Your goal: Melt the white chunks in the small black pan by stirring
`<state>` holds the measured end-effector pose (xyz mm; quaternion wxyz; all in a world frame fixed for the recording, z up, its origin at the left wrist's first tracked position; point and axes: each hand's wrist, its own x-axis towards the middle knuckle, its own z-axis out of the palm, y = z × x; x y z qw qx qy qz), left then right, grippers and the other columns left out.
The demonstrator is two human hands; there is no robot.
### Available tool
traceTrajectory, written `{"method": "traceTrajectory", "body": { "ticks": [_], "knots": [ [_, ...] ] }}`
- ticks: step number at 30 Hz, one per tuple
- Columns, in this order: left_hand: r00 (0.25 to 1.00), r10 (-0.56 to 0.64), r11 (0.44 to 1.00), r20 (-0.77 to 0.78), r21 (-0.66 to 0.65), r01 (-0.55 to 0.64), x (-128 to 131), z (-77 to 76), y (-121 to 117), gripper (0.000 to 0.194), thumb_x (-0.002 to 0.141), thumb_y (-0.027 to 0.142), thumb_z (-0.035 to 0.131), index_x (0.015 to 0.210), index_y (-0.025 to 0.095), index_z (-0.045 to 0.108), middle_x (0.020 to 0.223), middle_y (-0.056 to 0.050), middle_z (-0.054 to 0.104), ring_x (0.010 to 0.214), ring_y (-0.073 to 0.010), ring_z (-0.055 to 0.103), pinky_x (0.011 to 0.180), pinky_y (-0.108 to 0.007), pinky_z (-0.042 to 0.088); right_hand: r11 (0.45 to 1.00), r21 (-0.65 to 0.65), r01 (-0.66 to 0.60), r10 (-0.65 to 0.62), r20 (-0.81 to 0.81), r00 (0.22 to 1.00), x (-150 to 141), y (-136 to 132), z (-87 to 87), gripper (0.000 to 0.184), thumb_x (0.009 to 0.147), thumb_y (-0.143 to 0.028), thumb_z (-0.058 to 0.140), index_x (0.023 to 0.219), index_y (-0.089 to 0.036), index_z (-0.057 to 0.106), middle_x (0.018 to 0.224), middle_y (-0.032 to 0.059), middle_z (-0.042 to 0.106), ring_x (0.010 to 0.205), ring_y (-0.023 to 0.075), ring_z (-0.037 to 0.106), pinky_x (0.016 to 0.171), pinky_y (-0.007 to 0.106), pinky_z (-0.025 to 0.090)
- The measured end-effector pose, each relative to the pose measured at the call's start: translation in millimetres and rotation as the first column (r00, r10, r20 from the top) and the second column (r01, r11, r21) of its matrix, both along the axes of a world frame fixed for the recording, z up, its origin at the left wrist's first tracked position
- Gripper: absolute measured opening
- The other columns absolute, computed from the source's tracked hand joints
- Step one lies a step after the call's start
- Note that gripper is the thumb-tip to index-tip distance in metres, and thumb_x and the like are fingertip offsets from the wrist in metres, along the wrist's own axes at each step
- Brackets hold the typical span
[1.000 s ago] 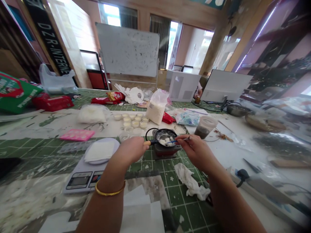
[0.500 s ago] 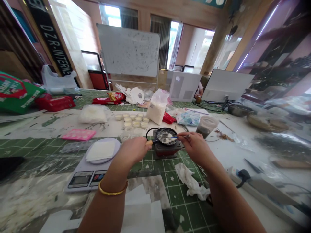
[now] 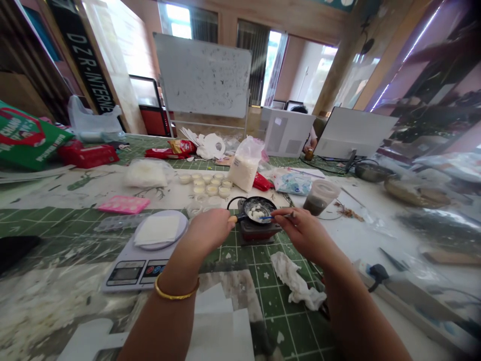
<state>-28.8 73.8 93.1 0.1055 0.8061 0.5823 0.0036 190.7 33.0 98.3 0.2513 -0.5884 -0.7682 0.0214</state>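
Observation:
A small black frying pan (image 3: 246, 217) rests on a little dark red electric stove (image 3: 257, 234). White lumps (image 3: 256, 212) lie inside the pan, with white residue on its walls. Wrapped round the pan's wooden handle (image 3: 233, 219) is my left hand (image 3: 210, 229), closed. My right hand (image 3: 300, 226), also closed, pinches a thin stick-like tool with a blue part (image 3: 266, 217); its tip reaches among the white lumps. The tool's exact kind is too small to make out.
Left of the stove stands a kitchen scale (image 3: 150, 250) with white sheets on it. Behind are several small filled cups (image 3: 199, 189) and a bag of white granules (image 3: 245, 168). To the right are a plastic cup (image 3: 321, 197), crumpled tissue (image 3: 295, 281) and a power strip (image 3: 406, 301).
The tool's tip has shifted left and down in the pan, and the white lumps have been pushed about. My left hand stays on the handle; the view has shifted slightly.

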Motion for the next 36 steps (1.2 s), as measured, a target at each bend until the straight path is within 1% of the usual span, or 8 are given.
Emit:
{"method": "traceTrajectory", "body": {
  "ticks": [5, 10, 16, 21, 27, 30, 33, 36],
  "knots": [
    [1.000, -0.019, 1.000, 0.016, 0.018, 0.018, 0, 0.2, -1, 0.043, 0.085, 0.045, 0.026, 0.079, 0.020, 0.060, 0.084, -0.009, 0.065, 0.071, -0.0223, 0.059, 0.057, -0.029, 0.037, 0.996, 0.005, 0.091, -0.091, 0.038, 0.995, -2, 1, -1.5, 0.029, 0.087, -0.031, 0.039, 0.091, -0.021, 0.065, 0.091, 0.0058, 0.068, 0.091, 0.0212, 0.058, 0.087, 0.039, 0.035],
    [1.000, -0.006, 1.000, 0.015, 0.015, 0.006, 1, 0.6, 0, 0.041, 0.085, 0.043, 0.027, 0.079, 0.020, 0.060, 0.084, -0.009, 0.065, 0.074, -0.0226, 0.059, 0.058, -0.029, 0.037, 0.997, -0.019, -0.080, 0.080, -0.037, 0.996, -6, 3, -6.4, 0.030, 0.087, -0.034, 0.039, 0.100, -0.025, 0.063, 0.098, 0.0038, 0.067, 0.093, 0.0183, 0.058, 0.085, 0.034, 0.038],
    [1.000, -0.013, 1.000, 0.023, 0.021, 0.012, 1, 0.3, -1, 0.038, 0.085, 0.042, 0.030, 0.082, 0.019, 0.060, 0.087, -0.009, 0.065, 0.075, -0.0207, 0.059, 0.058, -0.028, 0.037, 0.994, 0.009, 0.105, -0.106, 0.031, 0.994, 0, 7, -5.5, 0.028, 0.086, -0.031, 0.039, 0.090, -0.021, 0.066, 0.092, 0.0057, 0.068, 0.091, 0.0210, 0.058, 0.087, 0.038, 0.035],
    [1.000, -0.018, 1.000, 0.023, 0.011, 0.018, 0, 0.5, 0, 0.040, 0.085, 0.043, 0.028, 0.080, 0.019, 0.060, 0.085, -0.010, 0.065, 0.076, -0.0215, 0.059, 0.059, -0.028, 0.037, 0.999, -0.027, -0.031, 0.030, -0.018, 0.999, -4, 2, -2.6, 0.029, 0.086, -0.034, 0.040, 0.100, -0.026, 0.064, 0.095, 0.0036, 0.067, 0.092, 0.0191, 0.058, 0.083, 0.034, 0.039],
    [1.000, -0.015, 1.000, 0.026, -0.008, 0.015, -1, 1.9, -1, 0.036, 0.084, 0.040, 0.031, 0.079, 0.018, 0.060, 0.084, -0.009, 0.065, 0.071, -0.0190, 0.059, 0.056, -0.026, 0.036, 0.985, 0.071, 0.160, -0.161, 0.011, 0.987, 6, 5, 0.9, 0.028, 0.085, -0.031, 0.040, 0.092, -0.020, 0.065, 0.087, 0.0065, 0.069, 0.087, 0.0215, 0.060, 0.081, 0.036, 0.038],
    [1.000, -0.005, 1.000, 0.021, -0.004, 0.005, -1, 1.8, 0, 0.036, 0.084, 0.040, 0.032, 0.079, 0.018, 0.060, 0.085, -0.009, 0.065, 0.073, -0.0197, 0.059, 0.056, -0.026, 0.036, 0.995, 0.033, 0.097, -0.098, 0.038, 0.994, 7, -1, 4.0, 0.029, 0.085, -0.032, 0.039, 0.086, -0.021, 0.066, 0.087, 0.0054, 0.068, 0.084, 0.0201, 0.060, 0.080, 0.034, 0.039],
    [0.999, -0.016, 1.000, 0.035, -0.005, 0.016, -1, 0.9, 0, 0.041, 0.085, 0.043, 0.029, 0.078, 0.019, 0.060, 0.084, -0.009, 0.065, 0.072, -0.0203, 0.059, 0.058, -0.027, 0.037, 1.000, -0.004, -0.005, 0.005, -0.001, 1.000, 2, 0, 1.7, 0.029, 0.086, -0.034, 0.039, 0.094, -0.024, 0.065, 0.091, 0.0033, 0.068, 0.087, 0.0187, 0.059, 0.080, 0.032, 0.040],
    [0.999, -0.025, 1.000, 0.036, -0.003, 0.025, -1, 0.2, 0, 0.039, 0.085, 0.043, 0.029, 0.078, 0.019, 0.060, 0.083, -0.008, 0.065, 0.071, -0.0206, 0.059, 0.057, -0.027, 0.037, 0.999, -0.008, 0.053, -0.052, 0.021, 0.998, 1, 4, -1.0, 0.029, 0.086, -0.033, 0.040, 0.097, -0.023, 0.064, 0.089, 0.0043, 0.068, 0.089, 0.0206, 0.059, 0.084, 0.036, 0.037]
  ]
}}
